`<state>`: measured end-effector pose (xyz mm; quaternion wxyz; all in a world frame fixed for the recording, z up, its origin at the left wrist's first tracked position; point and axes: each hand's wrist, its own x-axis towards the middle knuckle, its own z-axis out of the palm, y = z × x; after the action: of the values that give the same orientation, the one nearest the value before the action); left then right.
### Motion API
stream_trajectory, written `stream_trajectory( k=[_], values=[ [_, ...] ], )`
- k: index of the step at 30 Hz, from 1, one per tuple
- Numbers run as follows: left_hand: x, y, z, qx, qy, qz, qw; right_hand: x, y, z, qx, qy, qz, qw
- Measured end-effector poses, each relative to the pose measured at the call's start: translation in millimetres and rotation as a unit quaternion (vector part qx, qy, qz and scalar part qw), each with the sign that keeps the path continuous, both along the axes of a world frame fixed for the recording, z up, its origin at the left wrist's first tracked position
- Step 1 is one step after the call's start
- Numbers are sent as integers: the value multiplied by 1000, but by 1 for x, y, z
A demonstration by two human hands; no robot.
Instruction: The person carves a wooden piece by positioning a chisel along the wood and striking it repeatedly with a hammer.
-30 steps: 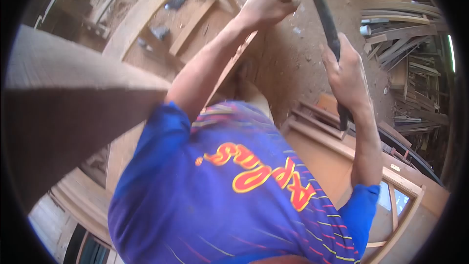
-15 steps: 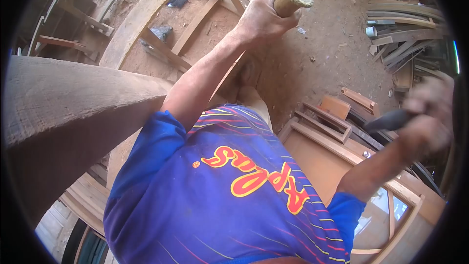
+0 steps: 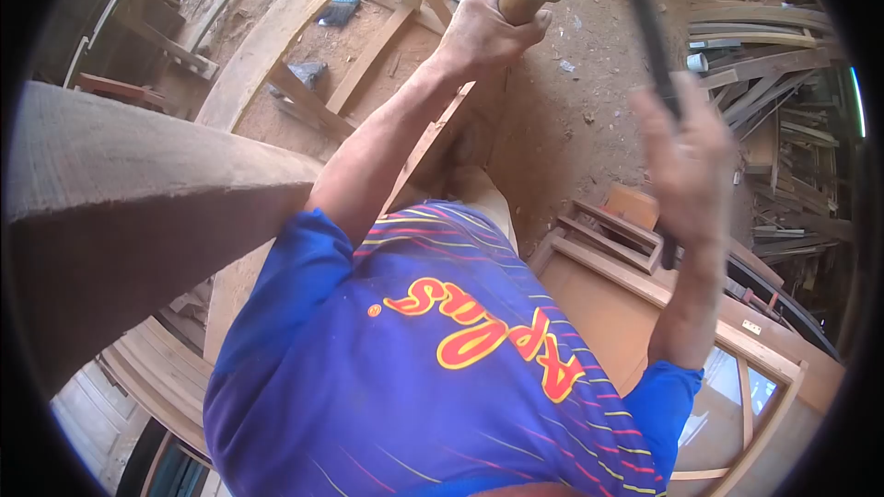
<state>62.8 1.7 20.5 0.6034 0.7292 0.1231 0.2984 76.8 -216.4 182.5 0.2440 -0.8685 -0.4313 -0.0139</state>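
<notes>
My left hand (image 3: 483,35) is wrapped round a short, thick wooden handle (image 3: 525,5), whose pale, frayed top points up toward the camera. Whatever lies below that handle is hidden by the fist. To the right, blurred by motion, my right hand (image 3: 689,166) grips the dark shaft of a hammer (image 3: 650,32). The hammer's head is a smear at the top edge, up and to the right of the wooden handle and apart from it.
A large wooden beam (image 3: 157,156) juts in from the left, beside my left arm. Wooden frame pieces (image 3: 368,60) stand at the upper left. Timber is stacked (image 3: 764,14) at the right. A framed panel (image 3: 599,313) with glass lies at the lower right.
My right hand has swung from the far right back toward the middle with the hammer. My left hand and the wooden handle have shifted slightly left.
</notes>
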Motion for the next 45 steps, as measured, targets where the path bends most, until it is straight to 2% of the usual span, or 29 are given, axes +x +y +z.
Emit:
stream_trajectory(
  k=[2, 4, 6, 7, 9, 10, 12, 13, 14, 17, 18, 19, 21, 23, 24, 25, 26, 27, 29, 31, 32, 33, 35, 36, 37, 39, 41, 43, 45],
  values=[
    [4, 1, -2, 12, -20, -3, 1000, 22, -23, 38, 118, 4, 26, 993],
    [4, 0, -5, 24, -54, 1, 998, 37, -19, 74, 204, -88, 88, 971],
    [4, -1, -6, 3, -12, -1, 1000, 38, 11, 111, 200, -209, 115, 950],
    [4, 0, -6, -13, 21, -2, 1000, 46, 17, 125, 328, -216, 98, 914],
    [5, 0, -8, -15, 11, -1, 1000, 60, 5, 107, 449, -217, 82, 863],
    [8, 0, -11, -23, -4, -12, 1000, 67, -17, 53, 272, -268, 76, 921],
    [7, 4, -13, -28, -20, -19, 999, 46, -20, -18, 26, -116, 38, 992],
    [3, 5, -14, 10, 18, -19, 1000, 36, -21, -54, -110, -59, 21, 992],
    [5, 7, -13, 50, 52, -23, 997, 5, 8, -53, -123, 81, -48, 988],
    [5, 3, -13, 21, 5, 10, 1000, -2, 10, -26, -33, 69, 29, 997],
    [6, 2, -12, -57, -9, -29, 998, -3, 9, -10, -38, 72, -17, 997],
    [10, 4, -7, -53, -14, -30, 998, 21, -13, 0, 56, -10, -5, 998],
    [5, 0, -6, -27, -16, -18, 999, 38, -22, 24, 136, -78, 8, 988],
    [15, 6, -19, -22, -3, -18, 1000, 28, 12, 72, 285, -117, 60, 950],
    [25, 10, -23, 100, -114, 12, 988, 33, 11, 78, 318, -135, 67, 936],
    [27, 12, -21, 221, -224, 42, 948, 37, 9, 82, 346, -148, 74, 924],
    [23, 9, -21, 168, -190, 26, 967, 41, 3, 72, 330, -161, 78, 927],
    [15, 3, -18, 166, -190, 27, 967, 43, -8, 49, 253, -185, 86, 946],
    [5, -1, -6, -35, 49, -17, 998, 35, -21, -4, 14, -211, 114, 971],
    [4, -1, -14, 14, 21, -18, 1000, 14, -6, -36, -111, -74, 113, 985],
    [9, 1, -15, 59, -12, -24, 998, 1, 13, -40, -64, 91, 31, 993],
    [14, 7, -7, 62, -26, -16, 998, 4, 15, -33, -63, 76, 36, 995],
    [-4, 1, -10, 4, -29, -48, 998, -11, 6, -29, -30, 152, -3, 988],
    [1, 1, -16, -14, -43, -36, 998, -9, 0, -47, 43, 137, -8, 990],
    [3, -1, -11, -11, -42, -33, 998, -6, -3, -50, 46, 137, -5, 989],
    [6, -8, -4, 20, -164, 46, 985, -3, -11, -56, 79, 202, -81, 973],
    [20, -4, -5, 8, -122, 29, 992, 4, -17, -70, 90, 213, -88, 969],
    [41, 8, -4, 53, -186, -49, 980, 14, -20, -82, 105, 221, -91, 965],
    [55, 10, -7, 79, -153, -32, 985, 21, -23, -94, 112, 272, -127, 947]
  ],
)
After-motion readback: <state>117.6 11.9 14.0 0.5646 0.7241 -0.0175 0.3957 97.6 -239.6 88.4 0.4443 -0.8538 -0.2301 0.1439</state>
